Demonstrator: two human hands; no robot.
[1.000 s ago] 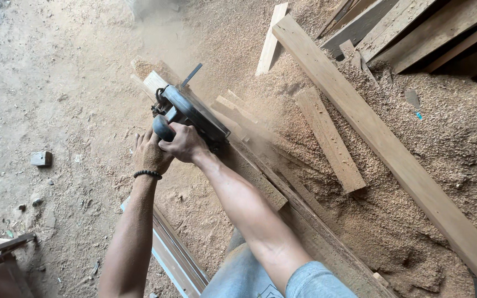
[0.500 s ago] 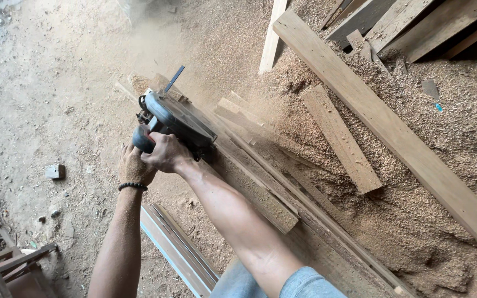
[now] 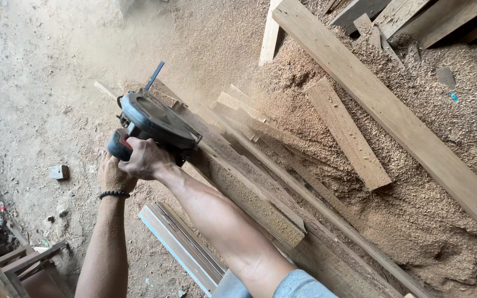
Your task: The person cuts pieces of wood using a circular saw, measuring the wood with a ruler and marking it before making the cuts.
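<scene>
Head view, looking down over both our arms. Our right hand (image 3: 146, 160) is closed around the rear handle of a dark circular saw (image 3: 158, 122), fingers wrapped fully over the grip. Our left hand (image 3: 111, 172) sits just behind and below it, pressed up against the saw's rear end; we cannot tell how far its fingers close, since they are hidden on the far side (a black bead bracelet (image 3: 114, 193) circles that wrist). The saw rests on the far end of a long dusty plank (image 3: 249, 198) that runs diagonally from the saw down toward the lower right. A haze of fine dust hangs off the blade side toward the upper right. Sawdust (image 3: 415, 221) lies thick across the ground to the right, half-burying a short board (image 3: 346, 132) and lying beside a long pale beam (image 3: 393, 110) that crosses the upper right corner. Pale thin strips (image 3: 180, 245) lie on the ground between our two forearms. A small block (image 3: 58, 172) sits alone on the bare dirt at left, well apart from the saw.
</scene>
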